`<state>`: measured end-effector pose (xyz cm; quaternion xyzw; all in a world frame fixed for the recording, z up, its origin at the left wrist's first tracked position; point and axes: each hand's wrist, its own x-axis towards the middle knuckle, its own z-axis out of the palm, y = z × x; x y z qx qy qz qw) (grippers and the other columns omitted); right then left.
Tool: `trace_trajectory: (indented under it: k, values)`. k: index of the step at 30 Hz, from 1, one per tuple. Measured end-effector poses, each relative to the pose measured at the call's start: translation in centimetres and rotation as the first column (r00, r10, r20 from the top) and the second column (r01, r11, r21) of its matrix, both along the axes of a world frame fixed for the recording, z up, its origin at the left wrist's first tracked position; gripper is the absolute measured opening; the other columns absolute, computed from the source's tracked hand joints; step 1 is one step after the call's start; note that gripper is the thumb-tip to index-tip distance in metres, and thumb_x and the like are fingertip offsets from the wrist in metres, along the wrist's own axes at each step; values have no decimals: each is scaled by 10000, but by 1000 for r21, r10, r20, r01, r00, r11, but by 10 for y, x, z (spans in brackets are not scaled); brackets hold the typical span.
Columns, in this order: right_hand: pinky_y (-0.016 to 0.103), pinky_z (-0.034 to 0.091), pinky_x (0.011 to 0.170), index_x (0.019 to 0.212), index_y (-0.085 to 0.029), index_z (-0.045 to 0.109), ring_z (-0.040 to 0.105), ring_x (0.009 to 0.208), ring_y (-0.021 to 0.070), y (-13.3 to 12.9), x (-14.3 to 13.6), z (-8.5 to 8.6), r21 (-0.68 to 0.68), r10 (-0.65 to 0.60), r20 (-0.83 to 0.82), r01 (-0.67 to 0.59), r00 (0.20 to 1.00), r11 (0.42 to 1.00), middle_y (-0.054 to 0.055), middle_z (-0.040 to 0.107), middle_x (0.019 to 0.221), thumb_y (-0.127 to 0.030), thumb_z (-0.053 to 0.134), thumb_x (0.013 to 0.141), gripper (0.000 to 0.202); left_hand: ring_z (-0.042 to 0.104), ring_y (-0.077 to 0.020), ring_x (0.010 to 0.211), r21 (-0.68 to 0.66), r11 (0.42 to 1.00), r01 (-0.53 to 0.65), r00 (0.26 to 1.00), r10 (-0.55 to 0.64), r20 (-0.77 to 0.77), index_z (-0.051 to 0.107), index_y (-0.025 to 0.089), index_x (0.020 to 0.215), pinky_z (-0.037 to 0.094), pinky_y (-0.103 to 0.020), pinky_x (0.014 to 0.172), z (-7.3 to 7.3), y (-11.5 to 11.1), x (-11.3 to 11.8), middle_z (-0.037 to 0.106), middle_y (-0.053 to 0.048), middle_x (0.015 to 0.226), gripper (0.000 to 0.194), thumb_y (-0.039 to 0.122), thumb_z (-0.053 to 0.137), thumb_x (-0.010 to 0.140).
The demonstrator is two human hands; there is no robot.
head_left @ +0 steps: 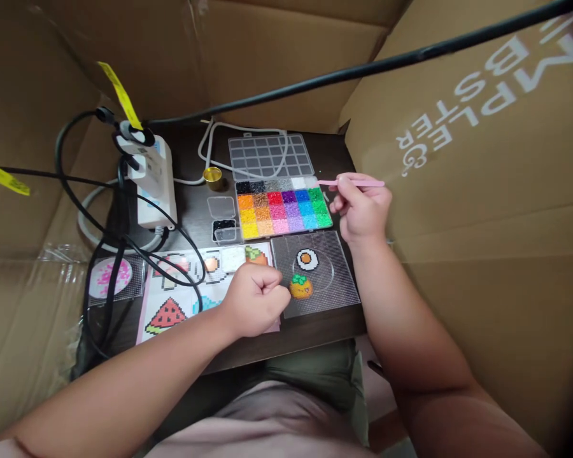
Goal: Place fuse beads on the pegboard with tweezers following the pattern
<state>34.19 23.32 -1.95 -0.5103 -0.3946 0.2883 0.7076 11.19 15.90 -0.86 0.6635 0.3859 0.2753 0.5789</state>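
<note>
My right hand (363, 207) pinches pink tweezers (363, 183), whose tip points left over the top right corner of the bead box (286, 213), a clear case with compartments of many colours. My left hand (258, 299) is a closed fist resting on the pattern sheet (193, 296), by the left edge of the clear pegboard (334, 299). Whether anything is inside that fist is hidden. On the pegboard lie a fried egg bead figure (307, 259) and, below it, an orange persimmon bead figure (300, 286) with a green top.
A white power strip (157, 184) with tangled black cables stands at the left. Nearby are a gold tin (212, 178), a small tray of black beads (224, 230) and a pegboard with pink beads (112, 278). Cardboard walls (286, 57) surround the table; a black cable crosses above.
</note>
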Motion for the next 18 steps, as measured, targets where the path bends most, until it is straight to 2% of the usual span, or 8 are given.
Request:
trace_trajectory:
  k: [8,18]
  values:
    - [216,346,369,698,-200,688,442,376,69,3,-2,2,-6,-8,10,8,1000,1000,-55,565,499,-340,793,675,177,142,-72,507,100,995,18,1000,-16,-23,139,214,488,191,-256,494,1,3,0,137,55,489,310,256,427,594]
    - [219,330,358,694,-212,695,440,362,71,6,-5,0,25,-8,-2,8,1000,1000,-49,594,523,-320,791,640,154,164,-75,489,55,998,10,997,-5,-76,159,227,477,162,-259,462,-2,3,1,148,55,479,295,279,422,599]
